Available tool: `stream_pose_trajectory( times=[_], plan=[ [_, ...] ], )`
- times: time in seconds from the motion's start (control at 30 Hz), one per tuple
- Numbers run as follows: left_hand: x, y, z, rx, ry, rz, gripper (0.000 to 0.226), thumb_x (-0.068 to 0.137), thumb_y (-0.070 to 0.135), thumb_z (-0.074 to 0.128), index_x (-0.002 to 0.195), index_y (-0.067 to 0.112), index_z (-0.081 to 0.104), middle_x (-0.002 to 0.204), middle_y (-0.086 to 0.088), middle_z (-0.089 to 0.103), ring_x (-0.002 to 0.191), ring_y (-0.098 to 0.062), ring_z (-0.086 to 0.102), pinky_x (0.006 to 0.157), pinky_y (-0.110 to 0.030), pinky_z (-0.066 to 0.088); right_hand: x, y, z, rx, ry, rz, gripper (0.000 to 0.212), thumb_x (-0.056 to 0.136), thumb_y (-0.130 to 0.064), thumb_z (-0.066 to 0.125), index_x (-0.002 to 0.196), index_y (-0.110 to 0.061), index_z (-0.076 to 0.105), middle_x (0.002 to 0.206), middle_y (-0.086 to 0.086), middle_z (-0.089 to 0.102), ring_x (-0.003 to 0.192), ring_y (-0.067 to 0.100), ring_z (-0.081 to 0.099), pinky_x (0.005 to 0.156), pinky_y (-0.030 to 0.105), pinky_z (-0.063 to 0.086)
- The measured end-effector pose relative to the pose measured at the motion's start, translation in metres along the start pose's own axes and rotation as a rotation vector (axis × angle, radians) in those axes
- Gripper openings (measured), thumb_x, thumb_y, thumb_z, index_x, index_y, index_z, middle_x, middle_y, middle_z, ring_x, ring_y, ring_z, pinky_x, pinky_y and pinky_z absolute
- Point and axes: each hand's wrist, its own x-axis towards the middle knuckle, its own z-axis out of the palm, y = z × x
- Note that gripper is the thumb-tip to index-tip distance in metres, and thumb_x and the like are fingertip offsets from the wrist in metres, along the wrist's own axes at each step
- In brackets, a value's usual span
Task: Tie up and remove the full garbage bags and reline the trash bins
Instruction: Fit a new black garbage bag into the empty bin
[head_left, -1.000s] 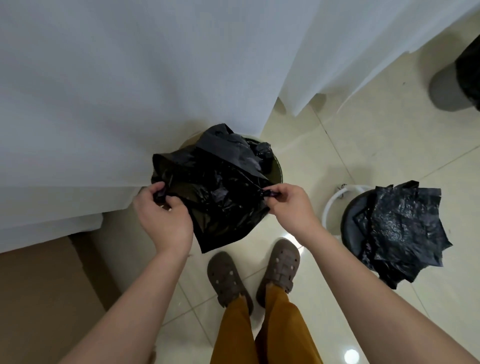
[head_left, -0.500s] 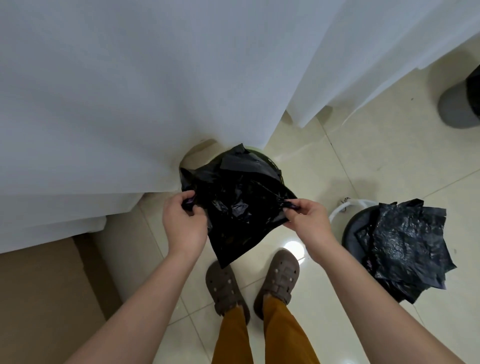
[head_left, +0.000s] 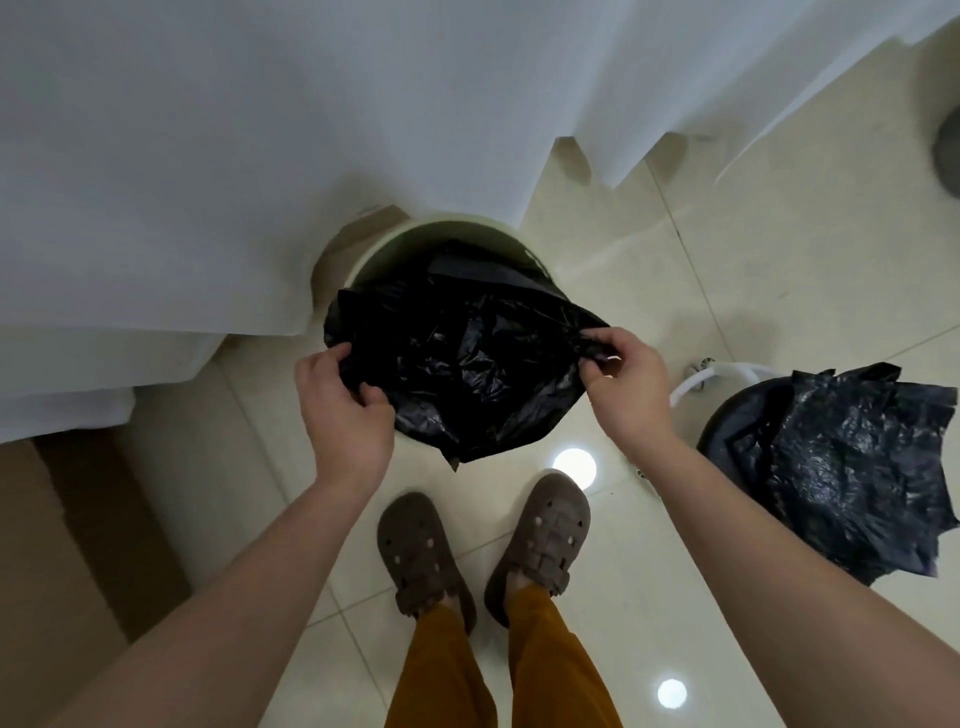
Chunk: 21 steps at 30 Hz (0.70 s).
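Black bag: a crinkly black plastic bag (head_left: 467, 358) is held up in the air, stretched between two hands, right over the round bin, and it hides most of the bin's mouth
Left hand: the left hand (head_left: 345, 410) pinches the left edge of the bag, fingers curled over the top of the plastic and the thumb tucked under it
Right hand: the right hand (head_left: 626, 382) pinches the right edge of the bag between the thumb and the bent fingers
Bin: a pale round bin (head_left: 415, 234) stands on the floor below the bag, and its far side sits under the hanging white cloth; something dark shows inside it, but I cannot tell what
White cloth: a big white cloth (head_left: 260, 130) hangs down across the top of the view and almost reaches the floor
Second bin: a dark bin (head_left: 727, 431) stands well off to the right, with loose black bags (head_left: 857, 462) piled on top of it; a white curved bar (head_left: 711, 375) shows just behind it
Floor: shiny cream tiles (head_left: 779, 260) with two bright round light spots on them
Feet: two brown clog shoes (head_left: 540, 530) stand near the bin, with orange trousers (head_left: 447, 670) above them
Box: a brown box (head_left: 62, 571) sits at the lower left, under the cloth's edge
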Motion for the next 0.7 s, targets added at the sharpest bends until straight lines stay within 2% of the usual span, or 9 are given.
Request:
stream_pose_trajectory(
  times=[0.17,0.23,0.3,0.37,0.43,0.5,0.53,0.6,0.7],
  plan=[
    [-0.003,-0.026,0.001,0.015,-0.029,0.048,0.05,0.085,-0.008,0.049,0.133,0.002,0.046,0.132,-0.015,0.037,0.105,-0.02,0.052,0.099,-0.039,0.047,-0.01,0.015,0.012,0.04,0.057,-0.054,0.043,0.085,0.006,0.056,0.121,-0.017,0.06,0.091,-0.015,0.057,0.08,0.007,0.053,0.072,0.011,0.048],
    [-0.003,-0.033,0.0,0.056,-0.024,0.095,0.053,0.083,-0.011,0.048,0.135,0.001,0.046,0.132,-0.017,0.037,0.102,-0.003,0.044,0.101,-0.02,0.042,-0.012,0.019,0.014,0.018,0.051,-0.05,0.048,0.084,0.008,0.054,0.126,-0.017,0.057,0.092,-0.015,0.055,0.08,0.005,0.052,0.071,0.01,0.047],
    [-0.004,-0.038,-0.003,0.086,-0.047,0.16,0.056,0.079,-0.017,0.045,0.134,-0.002,0.046,0.13,-0.022,0.037,0.09,0.01,0.034,0.09,0.004,0.03,-0.013,0.023,0.014,-0.039,0.016,-0.03,0.051,0.084,0.01,0.053,0.13,-0.013,0.054,0.094,-0.009,0.054,0.083,0.011,0.054,0.075,0.012,0.045],
    [-0.003,-0.042,-0.008,0.102,-0.097,0.128,0.059,0.078,-0.019,0.044,0.134,-0.003,0.045,0.13,-0.024,0.034,0.085,0.01,0.031,0.082,0.009,0.025,-0.011,0.025,0.014,-0.141,-0.063,0.02,0.053,0.084,0.008,0.053,0.134,-0.01,0.05,0.103,-0.002,0.053,0.094,0.019,0.056,0.081,0.021,0.042],
    [0.0,-0.038,-0.012,0.131,-0.131,0.007,0.058,0.078,-0.014,0.046,0.135,0.001,0.044,0.134,-0.024,0.028,0.097,-0.001,0.033,0.088,-0.005,0.032,-0.008,0.024,0.012,-0.261,-0.132,0.08,0.054,0.083,0.005,0.052,0.135,-0.01,0.049,0.11,0.007,0.05,0.103,0.028,0.055,0.084,0.024,0.038],
    [0.003,-0.03,-0.017,0.188,-0.088,-0.024,0.059,0.075,-0.009,0.052,0.132,0.002,0.044,0.132,-0.024,0.03,0.117,-0.025,0.036,0.093,-0.025,0.037,-0.007,0.018,0.01,-0.365,-0.104,0.105,0.057,0.08,0.003,0.052,0.135,-0.01,0.049,0.117,0.012,0.043,0.112,0.034,0.046,0.091,0.025,0.034],
    [0.006,-0.023,-0.02,0.226,-0.05,0.04,0.059,0.072,-0.008,0.054,0.129,0.002,0.045,0.129,-0.023,0.033,0.117,-0.033,0.038,0.095,-0.032,0.04,-0.008,0.012,0.009,-0.428,-0.036,0.074,0.059,0.077,0.003,0.051,0.134,-0.01,0.05,0.122,0.014,0.041,0.115,0.034,0.041,0.092,0.024,0.03],
    [0.012,-0.011,-0.025,0.276,-0.049,0.283,0.054,0.068,-0.007,0.056,0.121,0.002,0.05,0.119,-0.019,0.04,0.108,-0.034,0.046,0.09,-0.039,0.044,-0.009,-0.003,0.01,-0.522,0.137,-0.097,0.056,0.071,0.007,0.05,0.124,-0.008,0.056,0.122,0.016,0.042,0.11,0.032,0.036,0.083,0.015,0.021],
    [0.02,0.005,-0.021,0.341,-0.279,0.56,0.037,0.074,-0.008,0.057,0.109,0.003,0.061,0.107,-0.012,0.051,0.098,-0.026,0.052,0.079,-0.037,0.05,-0.01,-0.026,0.019,-0.495,0.172,-0.316,0.038,0.071,0.011,0.05,0.101,-0.007,0.065,0.108,0.012,0.046,0.102,0.026,0.042,0.067,0.014,0.027]
  ],
)
